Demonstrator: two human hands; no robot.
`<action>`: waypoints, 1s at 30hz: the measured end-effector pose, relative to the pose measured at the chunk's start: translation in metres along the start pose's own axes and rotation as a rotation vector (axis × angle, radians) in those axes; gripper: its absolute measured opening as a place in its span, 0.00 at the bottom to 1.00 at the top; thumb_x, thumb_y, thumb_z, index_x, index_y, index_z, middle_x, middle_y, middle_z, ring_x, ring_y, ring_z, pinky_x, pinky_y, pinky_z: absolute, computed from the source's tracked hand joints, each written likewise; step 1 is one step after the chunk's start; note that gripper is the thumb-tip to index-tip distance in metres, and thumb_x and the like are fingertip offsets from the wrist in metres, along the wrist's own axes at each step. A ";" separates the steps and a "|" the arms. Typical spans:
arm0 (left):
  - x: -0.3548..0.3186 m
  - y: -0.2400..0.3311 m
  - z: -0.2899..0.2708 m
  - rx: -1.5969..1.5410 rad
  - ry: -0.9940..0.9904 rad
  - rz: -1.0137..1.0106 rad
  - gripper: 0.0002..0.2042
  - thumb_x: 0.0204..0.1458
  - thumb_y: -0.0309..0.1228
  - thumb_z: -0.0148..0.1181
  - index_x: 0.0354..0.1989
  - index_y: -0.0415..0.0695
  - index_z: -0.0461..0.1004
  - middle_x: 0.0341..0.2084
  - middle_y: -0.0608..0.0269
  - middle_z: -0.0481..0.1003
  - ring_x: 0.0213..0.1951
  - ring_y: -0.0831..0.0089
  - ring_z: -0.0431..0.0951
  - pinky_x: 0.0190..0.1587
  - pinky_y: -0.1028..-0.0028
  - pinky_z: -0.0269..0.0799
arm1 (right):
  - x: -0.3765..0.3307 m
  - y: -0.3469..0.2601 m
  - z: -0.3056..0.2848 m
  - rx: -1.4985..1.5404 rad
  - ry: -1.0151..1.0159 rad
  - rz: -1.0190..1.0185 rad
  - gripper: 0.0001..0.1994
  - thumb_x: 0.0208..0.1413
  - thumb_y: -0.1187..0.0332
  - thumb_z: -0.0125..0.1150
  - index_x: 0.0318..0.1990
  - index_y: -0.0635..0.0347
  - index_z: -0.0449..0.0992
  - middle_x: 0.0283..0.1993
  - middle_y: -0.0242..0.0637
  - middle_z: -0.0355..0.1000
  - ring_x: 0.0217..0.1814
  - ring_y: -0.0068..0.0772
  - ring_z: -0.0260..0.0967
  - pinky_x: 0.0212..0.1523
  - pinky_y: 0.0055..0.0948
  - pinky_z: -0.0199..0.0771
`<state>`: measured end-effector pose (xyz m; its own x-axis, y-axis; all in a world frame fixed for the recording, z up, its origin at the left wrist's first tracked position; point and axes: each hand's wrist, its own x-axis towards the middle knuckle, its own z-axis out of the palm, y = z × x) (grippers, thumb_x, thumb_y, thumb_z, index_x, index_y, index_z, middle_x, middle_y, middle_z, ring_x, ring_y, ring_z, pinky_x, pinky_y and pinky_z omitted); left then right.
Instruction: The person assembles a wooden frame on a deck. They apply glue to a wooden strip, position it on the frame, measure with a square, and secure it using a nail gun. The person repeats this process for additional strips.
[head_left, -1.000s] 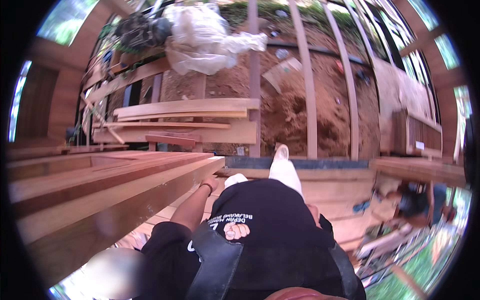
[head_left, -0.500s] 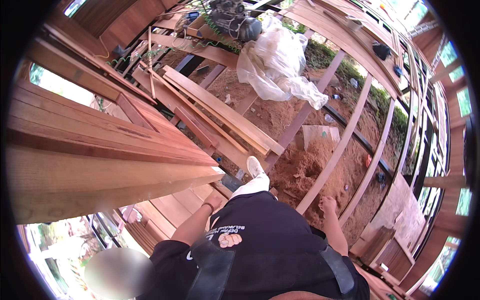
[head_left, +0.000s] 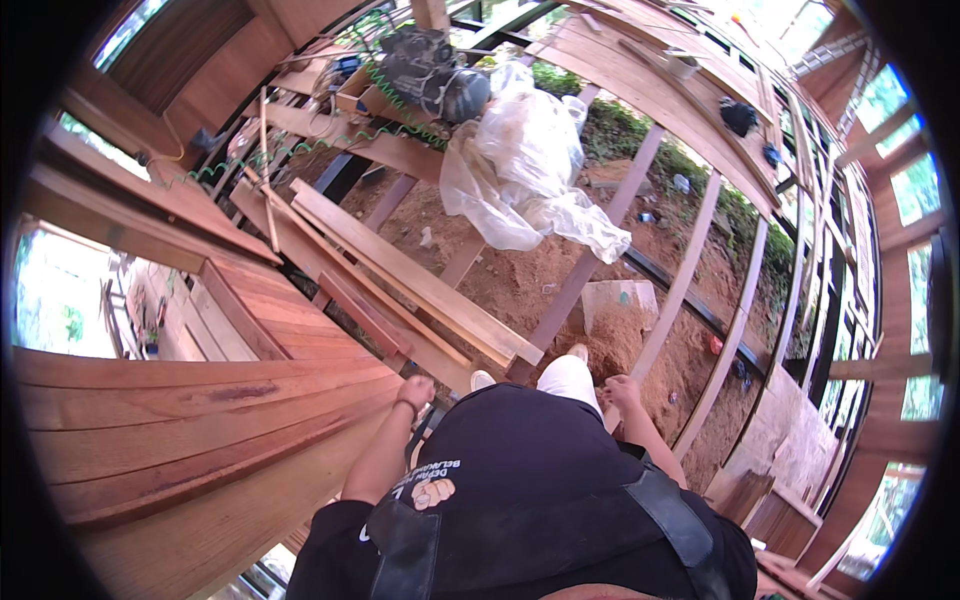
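My left hand (head_left: pixel 415 390), with a dark band at its wrist, hangs beside the end of the reddish plank wall (head_left: pixel 220 400). Its fingers are curled in, and nothing shows in them. Lower right of it, my right hand (head_left: pixel 622 391) hangs in front of my body over the joists, loosely fisted, with no object visible in it. Between the hands, my leg in white trousers (head_left: pixel 570 383) reaches forward. Long sawn boards (head_left: pixel 420 280) lie ahead of my left hand, across the floor frame. A narrow joist (head_left: pixel 680 275) runs away from near my right hand.
Bare reddish soil (head_left: pixel 600 345) shows between the open joists. Crumpled clear plastic sheeting (head_left: pixel 530 150) lies ahead, beside a dark compressor (head_left: pixel 430 75) with a coiled green hose (head_left: pixel 270 155). A pale sheet panel (head_left: pixel 785 425) lies to the right; loose planks (head_left: pixel 690 110) lie farther off.
I have stepped forward, and the wall on my left now stands closer alongside. My left hand has swung slightly forward; my right hand has come inward toward my body.
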<state>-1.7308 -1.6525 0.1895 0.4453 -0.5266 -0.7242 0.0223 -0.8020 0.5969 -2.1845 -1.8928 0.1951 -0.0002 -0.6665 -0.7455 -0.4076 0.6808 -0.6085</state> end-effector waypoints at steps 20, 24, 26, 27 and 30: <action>0.086 0.110 0.114 -0.078 0.296 -0.259 0.16 0.51 0.35 0.55 0.45 0.41 0.78 0.39 0.42 0.78 0.43 0.53 0.80 0.48 0.62 0.73 | 0.321 -0.319 -0.093 -0.055 -0.064 -0.140 0.03 0.53 0.74 0.56 0.30 0.62 0.74 0.21 0.37 0.70 0.18 0.31 0.68 0.17 0.29 0.69; 0.096 0.130 0.101 0.127 0.447 -0.209 0.16 0.53 0.40 0.53 0.40 0.44 0.81 0.32 0.49 0.80 0.40 0.57 0.81 0.45 0.62 0.73 | 0.345 -0.374 -0.041 -0.174 -0.144 -0.185 0.03 0.57 0.72 0.56 0.36 0.61 0.74 0.22 0.36 0.71 0.18 0.27 0.67 0.16 0.25 0.66; 0.100 0.176 0.084 -0.102 0.408 -0.331 0.12 0.51 0.38 0.55 0.32 0.44 0.82 0.25 0.56 0.81 0.32 0.64 0.82 0.39 0.66 0.75 | 0.360 -0.372 -0.018 -0.309 -0.254 -0.260 0.03 0.56 0.73 0.56 0.32 0.62 0.74 0.21 0.36 0.70 0.17 0.29 0.67 0.16 0.29 0.67; 0.105 0.170 0.081 -0.206 0.425 -0.357 0.12 0.50 0.38 0.55 0.30 0.44 0.82 0.23 0.57 0.80 0.31 0.66 0.82 0.37 0.67 0.75 | 0.364 -0.367 0.004 -0.368 -0.333 -0.251 0.04 0.55 0.74 0.57 0.30 0.64 0.75 0.21 0.37 0.71 0.17 0.30 0.68 0.16 0.30 0.67; 0.123 0.147 0.079 -0.328 0.437 -0.397 0.14 0.49 0.40 0.56 0.24 0.44 0.81 0.20 0.59 0.79 0.27 0.70 0.81 0.34 0.70 0.74 | 0.352 -0.360 0.074 -0.917 -0.469 -0.336 0.08 0.51 0.70 0.61 0.34 0.66 0.80 0.26 0.40 0.77 0.25 0.29 0.75 0.27 0.31 0.75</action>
<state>-1.7438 -1.8574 0.1607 0.6667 0.0081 -0.7453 0.4988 -0.7478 0.4381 -1.9707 -2.3500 0.1314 0.5086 -0.4613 -0.7270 -0.8494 -0.1307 -0.5113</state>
